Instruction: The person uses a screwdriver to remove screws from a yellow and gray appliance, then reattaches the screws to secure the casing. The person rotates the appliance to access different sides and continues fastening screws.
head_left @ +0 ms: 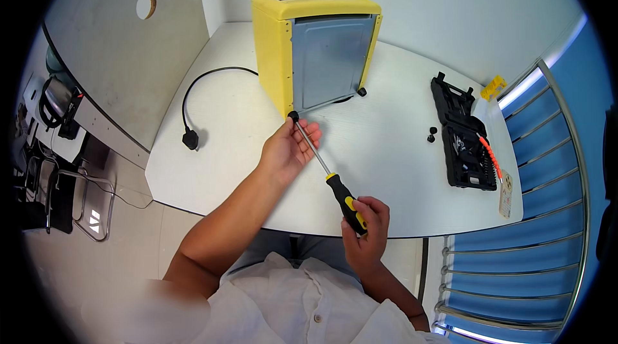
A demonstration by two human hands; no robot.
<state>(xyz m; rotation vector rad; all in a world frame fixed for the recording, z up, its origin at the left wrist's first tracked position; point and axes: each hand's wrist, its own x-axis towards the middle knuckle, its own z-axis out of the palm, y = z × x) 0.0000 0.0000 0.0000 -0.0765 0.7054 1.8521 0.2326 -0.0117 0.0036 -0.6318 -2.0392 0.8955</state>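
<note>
A yellow box-shaped appliance [273, 61] with a grey metal panel [331, 61] stands on the white table [225, 173]. Round black feet sit at the panel's two lower corners, one at the near corner [293, 115] and one at the right [362, 92]. My left hand [286, 154] is at the near foot, thumb and fingers closed about it. In my right hand [368, 231] is the black-and-yellow handle of a screwdriver [315, 151]. Its shaft slants up and left, and its tip meets the near foot; the exact contact is hidden.
A black power cord with a plug [190, 139] lies left of the appliance. Two loose black feet [432, 134] lie near an open black tool case [470, 157] at right, with an orange flexible shaft [490, 154] across it. Metal railing [582, 183] borders the table's right side.
</note>
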